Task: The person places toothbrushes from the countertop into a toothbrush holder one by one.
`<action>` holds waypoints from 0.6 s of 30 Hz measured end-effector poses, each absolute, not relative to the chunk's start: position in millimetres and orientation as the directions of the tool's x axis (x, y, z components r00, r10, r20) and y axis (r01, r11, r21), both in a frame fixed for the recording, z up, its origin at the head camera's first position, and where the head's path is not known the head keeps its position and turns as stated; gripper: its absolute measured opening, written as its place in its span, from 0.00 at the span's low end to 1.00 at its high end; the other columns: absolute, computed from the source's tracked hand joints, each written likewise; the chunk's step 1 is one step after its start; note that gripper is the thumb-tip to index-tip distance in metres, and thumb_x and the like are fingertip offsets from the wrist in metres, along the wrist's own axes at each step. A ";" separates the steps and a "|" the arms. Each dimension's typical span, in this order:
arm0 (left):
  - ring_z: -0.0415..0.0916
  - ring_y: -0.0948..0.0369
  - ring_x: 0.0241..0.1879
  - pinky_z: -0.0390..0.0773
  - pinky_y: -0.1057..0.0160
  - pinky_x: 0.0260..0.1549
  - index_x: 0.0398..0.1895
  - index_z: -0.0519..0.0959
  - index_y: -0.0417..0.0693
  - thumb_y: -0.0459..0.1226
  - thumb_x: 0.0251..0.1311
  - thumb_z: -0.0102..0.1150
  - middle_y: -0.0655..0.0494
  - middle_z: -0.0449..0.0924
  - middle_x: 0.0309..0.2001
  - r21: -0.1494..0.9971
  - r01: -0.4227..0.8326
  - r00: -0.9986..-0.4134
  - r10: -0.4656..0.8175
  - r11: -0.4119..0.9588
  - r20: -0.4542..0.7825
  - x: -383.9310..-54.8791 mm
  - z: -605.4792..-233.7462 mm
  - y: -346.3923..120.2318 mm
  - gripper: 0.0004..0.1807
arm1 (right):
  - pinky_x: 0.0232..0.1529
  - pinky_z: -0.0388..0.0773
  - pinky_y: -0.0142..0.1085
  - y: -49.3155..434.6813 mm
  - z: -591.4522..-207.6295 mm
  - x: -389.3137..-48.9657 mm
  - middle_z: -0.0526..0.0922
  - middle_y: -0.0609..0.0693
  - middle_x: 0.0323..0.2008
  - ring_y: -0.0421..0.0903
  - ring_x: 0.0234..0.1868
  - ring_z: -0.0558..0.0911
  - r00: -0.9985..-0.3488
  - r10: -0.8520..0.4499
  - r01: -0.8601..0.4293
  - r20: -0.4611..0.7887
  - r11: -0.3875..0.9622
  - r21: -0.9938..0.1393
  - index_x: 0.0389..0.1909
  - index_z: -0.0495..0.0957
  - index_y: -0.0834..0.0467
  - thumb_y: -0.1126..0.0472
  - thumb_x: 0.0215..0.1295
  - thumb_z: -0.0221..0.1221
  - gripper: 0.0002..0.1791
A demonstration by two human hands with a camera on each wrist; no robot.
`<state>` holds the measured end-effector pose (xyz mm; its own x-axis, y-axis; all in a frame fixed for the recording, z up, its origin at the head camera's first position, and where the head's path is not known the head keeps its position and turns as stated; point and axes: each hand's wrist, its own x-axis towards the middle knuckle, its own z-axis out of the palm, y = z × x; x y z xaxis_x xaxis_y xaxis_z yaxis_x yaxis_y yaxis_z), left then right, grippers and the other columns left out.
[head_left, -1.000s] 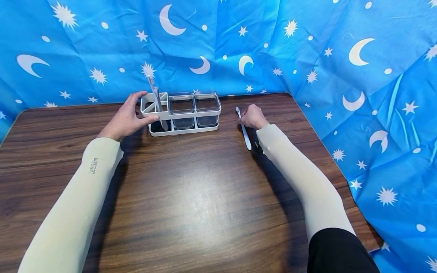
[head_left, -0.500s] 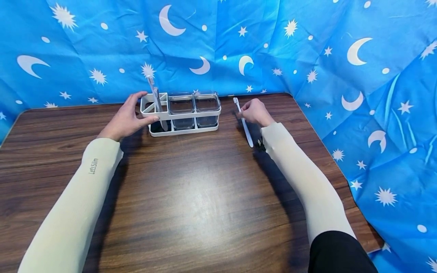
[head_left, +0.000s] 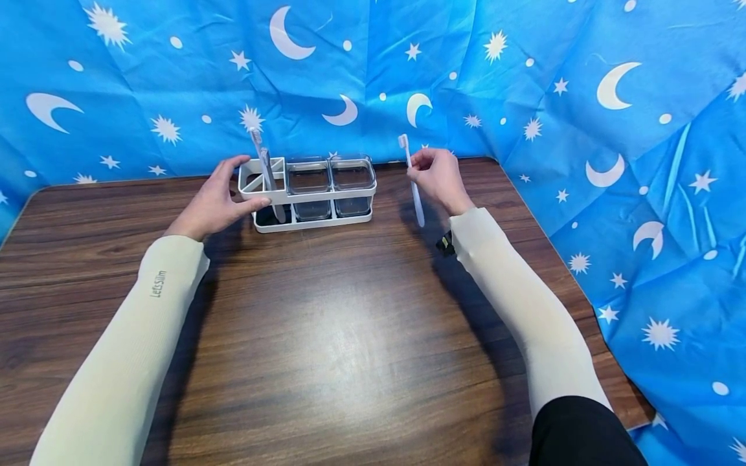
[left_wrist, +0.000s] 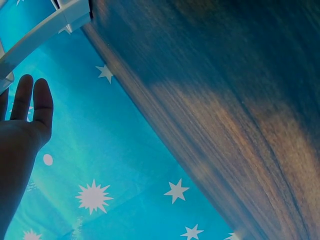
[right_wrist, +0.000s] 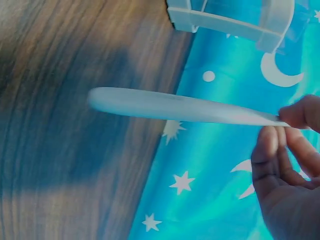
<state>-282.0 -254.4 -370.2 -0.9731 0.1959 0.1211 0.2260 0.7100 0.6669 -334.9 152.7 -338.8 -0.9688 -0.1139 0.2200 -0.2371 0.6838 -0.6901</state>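
A white toothbrush holder (head_left: 315,225) stands at the back of the table. My left hand (head_left: 218,204) grips its left end, thumb on the front and fingers round the far side. What look like two toothbrushes (head_left: 269,176) lean upright in its left section. Two clear cups (head_left: 309,178) fill the other sections. To the right of the holder, my right hand (head_left: 441,178) pinches a white toothbrush (head_left: 417,204) by its upper handle, bristle head up. In the right wrist view its broad handle (right_wrist: 165,106) points away from the fingertips, clear of the tabletop.
The brown wooden table (head_left: 326,336) reaches back to a blue cloth (head_left: 373,77) with moons and stars, which also hangs along the right side. A small black device (head_left: 445,244) sits under the right wrist.
My right hand has lifted the toothbrush up off the table and turned it more upright. The left hand and the holder have stayed in place.
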 end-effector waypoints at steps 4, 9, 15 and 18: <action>0.58 0.43 0.55 0.61 0.39 0.52 0.75 0.45 0.57 0.58 0.53 0.62 0.47 0.47 0.71 0.671 0.230 -0.972 0.196 0.704 0.128 -281.4 -371.0 -254.3 0.52 | 0.34 0.73 0.31 147.9 -330.1 -331.8 0.79 0.49 0.30 0.42 0.32 0.75 -0.936 -0.098 -0.321 0.339 0.634 -0.703 0.36 0.81 0.59 0.64 0.61 0.58 0.05; 0.58 0.43 0.56 0.60 0.38 0.53 0.75 0.45 0.57 0.58 0.53 0.62 0.47 0.47 0.71 0.671 0.234 -0.972 0.197 0.704 0.132 -281.1 -372.0 -254.8 0.51 | 0.34 0.73 0.30 137.1 -314.4 -324.0 0.80 0.48 0.30 0.40 0.30 0.76 -0.875 -0.083 -0.436 0.476 0.564 -0.702 0.37 0.81 0.60 0.64 0.61 0.59 0.06; 0.58 0.42 0.57 0.61 0.38 0.53 0.75 0.45 0.58 0.59 0.53 0.62 0.47 0.47 0.71 0.672 0.234 -0.971 0.200 0.703 0.129 -281.4 -372.7 -255.7 0.52 | 0.35 0.73 0.33 116.1 -280.8 -289.3 0.80 0.57 0.32 0.44 0.30 0.76 -0.803 -0.108 -0.571 0.587 0.424 -0.703 0.41 0.78 0.67 0.69 0.62 0.59 0.07; 0.59 0.42 0.56 0.61 0.38 0.53 0.75 0.45 0.57 0.58 0.53 0.62 0.48 0.46 0.71 0.675 0.237 -0.970 0.202 0.699 0.132 -281.9 -373.3 -255.9 0.52 | 0.35 0.74 0.35 107.2 -269.6 -275.7 0.79 0.62 0.32 0.47 0.30 0.76 -0.779 -0.120 -0.609 0.615 0.378 -0.698 0.41 0.77 0.70 0.73 0.61 0.58 0.08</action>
<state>-281.9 -255.9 -373.3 -0.9705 0.2018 0.1319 0.2371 0.6991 0.6746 -275.7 107.2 -269.6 -0.7794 -0.1199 0.6149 -0.6086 0.3777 -0.6978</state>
